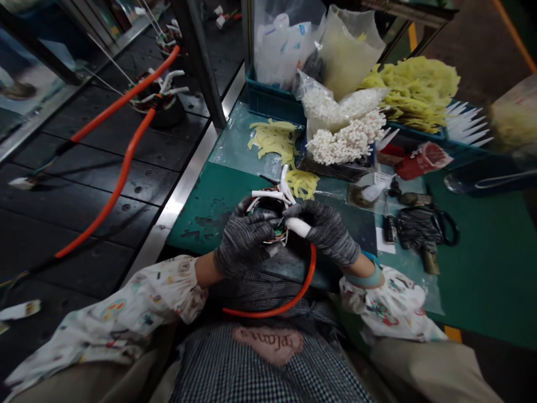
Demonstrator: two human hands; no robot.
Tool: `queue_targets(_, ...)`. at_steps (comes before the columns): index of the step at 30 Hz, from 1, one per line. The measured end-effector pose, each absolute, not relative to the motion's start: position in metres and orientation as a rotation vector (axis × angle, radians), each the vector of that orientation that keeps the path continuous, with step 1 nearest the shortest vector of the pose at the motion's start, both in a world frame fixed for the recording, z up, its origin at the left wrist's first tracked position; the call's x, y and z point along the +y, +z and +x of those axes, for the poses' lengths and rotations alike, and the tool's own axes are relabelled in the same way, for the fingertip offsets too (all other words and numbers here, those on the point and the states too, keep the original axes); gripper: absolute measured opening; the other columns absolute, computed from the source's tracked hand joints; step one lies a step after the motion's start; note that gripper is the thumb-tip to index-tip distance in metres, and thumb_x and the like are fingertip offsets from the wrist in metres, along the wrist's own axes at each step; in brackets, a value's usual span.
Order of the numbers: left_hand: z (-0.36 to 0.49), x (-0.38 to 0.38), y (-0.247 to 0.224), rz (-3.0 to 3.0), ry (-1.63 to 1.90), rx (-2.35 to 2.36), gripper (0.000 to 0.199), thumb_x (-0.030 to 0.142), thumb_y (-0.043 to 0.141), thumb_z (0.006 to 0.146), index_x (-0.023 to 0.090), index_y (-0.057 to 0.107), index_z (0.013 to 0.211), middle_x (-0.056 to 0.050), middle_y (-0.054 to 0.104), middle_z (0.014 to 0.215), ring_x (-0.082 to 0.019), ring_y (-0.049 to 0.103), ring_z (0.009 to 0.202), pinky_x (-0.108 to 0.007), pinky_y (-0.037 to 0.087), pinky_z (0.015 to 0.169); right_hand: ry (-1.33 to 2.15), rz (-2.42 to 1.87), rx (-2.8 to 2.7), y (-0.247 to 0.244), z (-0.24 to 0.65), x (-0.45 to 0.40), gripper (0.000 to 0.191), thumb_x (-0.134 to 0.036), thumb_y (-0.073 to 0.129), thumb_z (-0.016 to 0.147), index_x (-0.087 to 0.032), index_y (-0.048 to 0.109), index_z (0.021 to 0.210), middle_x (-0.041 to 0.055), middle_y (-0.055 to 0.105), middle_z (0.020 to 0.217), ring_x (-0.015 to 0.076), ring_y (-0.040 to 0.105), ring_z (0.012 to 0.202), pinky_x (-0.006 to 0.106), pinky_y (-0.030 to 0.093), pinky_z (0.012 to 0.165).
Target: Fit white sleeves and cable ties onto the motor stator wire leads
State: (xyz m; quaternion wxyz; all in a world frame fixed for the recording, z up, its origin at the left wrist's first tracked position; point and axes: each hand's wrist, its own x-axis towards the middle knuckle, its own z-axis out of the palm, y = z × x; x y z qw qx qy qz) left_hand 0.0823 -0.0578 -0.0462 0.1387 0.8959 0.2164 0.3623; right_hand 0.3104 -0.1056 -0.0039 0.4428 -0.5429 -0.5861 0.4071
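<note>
Looking down, I have the green tabletop (478, 246), its near edge at the lap. From beneath the right hand (331, 232), an orange cable (309, 274) drops past that edge and curves leftward over the apron (268, 375). Between the hands sits a wire-wrapped ring (271, 206), by the tabletop's near left corner, its hollow facing up; both hands touch it, neither nearer. My left hand (245, 238) is half curled, gripping its left side. My right has bent fingers at its right rim; I can't tell whether they pinch a wire. White tubes (286, 184) point toward the far edge.
</note>
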Motion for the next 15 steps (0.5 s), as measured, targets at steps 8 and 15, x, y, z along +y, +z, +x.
queue_targets(8, 0.082, -0.057, -0.045, 2.571, 1.082, 0.591, 0.010, 0.028, 0.075, 0.103, 0.024, 0.073, 0.094, -0.001, 0.088, 0.118, -0.023, 0.085, 0.116, -0.063, 0.041, 0.140, 0.977, -1.325, -1.531, -0.015, 0.309, -0.109, 0.017, -0.041, 0.083, 0.097, -0.025, 0.087, 0.101, 0.0050, 0.089, 0.099, 0.0239, 0.085, 0.091, 0.041, 0.071, 0.088)
queue_targets(15, 0.084, -0.059, -0.044, 2.554, 1.040, 0.631, 0.011, 0.030, 0.073, 0.105, 0.026, 0.077, 0.114, 0.002, 0.088, 0.115, -0.022, 0.085, 0.113, -0.058, 0.036, 0.144, 0.847, -1.133, -1.862, -0.028, 0.314, -0.126, 0.025, -0.049, 0.070, 0.109, -0.029, 0.084, 0.105, 0.0053, 0.087, 0.106, 0.0224, 0.082, 0.095, 0.041, 0.070, 0.087)
